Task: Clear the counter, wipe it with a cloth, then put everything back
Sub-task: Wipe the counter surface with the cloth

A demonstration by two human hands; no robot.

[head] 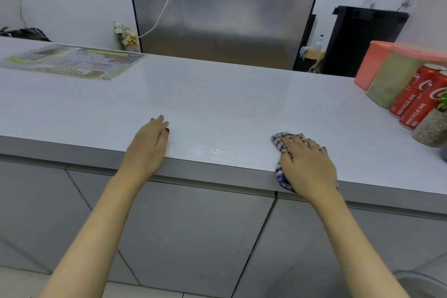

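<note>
Hands first: left hand (151, 143) lies flat at the front edge of the bench (217, 94), fingers straight, holding nothing. Right hand (307, 162) presses w/ spread fingers on the blue-checked cloth (278, 140). The cloth is also at the front edge, right of centre, and part of it hangs over the edge.

By size, after the bench: a printed sheet (72, 60) lies flat near the back left corner. At the right end stand an orange-lidded container (387, 82), then two red cans (416, 101), then a small plant pot (433, 128) nearest the front. Between the hands, near the front edge, a wet streak (217, 150) shines.

I judge this as the wiping step. Possible problems:
- A long stroke to the right may hit the cans; they stand close together, so one can tip the other.
- A stroke to the left may wet the sheet, & the bench under it would stay unwiped.
- The hanging part of the cloth may pull it off the edge if pressure drops.
- The left hand may slide if it leans on the wet streak.
</note>
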